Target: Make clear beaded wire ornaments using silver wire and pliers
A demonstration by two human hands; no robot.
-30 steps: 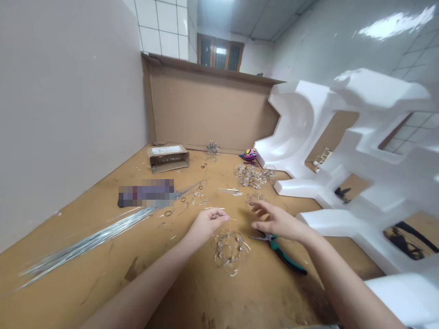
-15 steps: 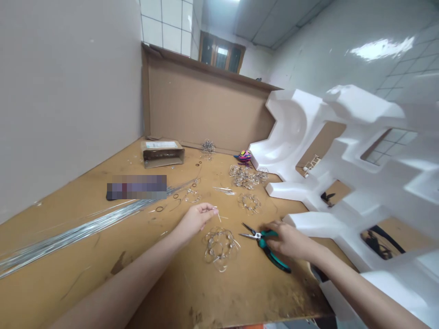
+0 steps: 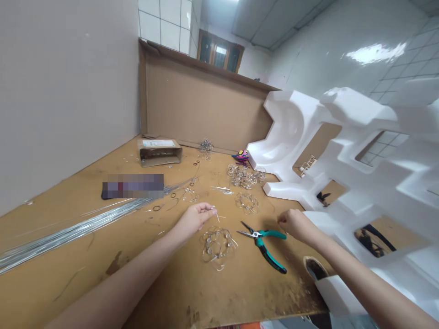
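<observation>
My left hand [image 3: 195, 217] pinches a short piece of silvery wire [image 3: 217, 215] between thumb and fingertips, above the tabletop. Just below it lies a ring of looped wire with clear beads [image 3: 218, 244]. Green-handled long-nose pliers [image 3: 262, 237] rest on the table with jaws apart, pointing left. My right hand [image 3: 294, 223] is just beyond the upper handle, off the pliers, its fingers curled in and nothing visible in them. Another beaded wire ring [image 3: 247, 202] lies between the hands, farther back, near several short straight wires [image 3: 222, 190].
A bundle of long wires [image 3: 103, 223] runs along the left, beside a blurred dark flat object [image 3: 133, 187]. Behind are a small open cardboard box [image 3: 160, 153], a tangle of wire loops [image 3: 243, 176] and a colourful small object [image 3: 242, 156]. White foam packing [image 3: 288, 119] bounds the right side.
My right hand has let go of the pliers and moved right, leaving them on the table. My left hand stays in place with the wire. The view has shifted slightly.
</observation>
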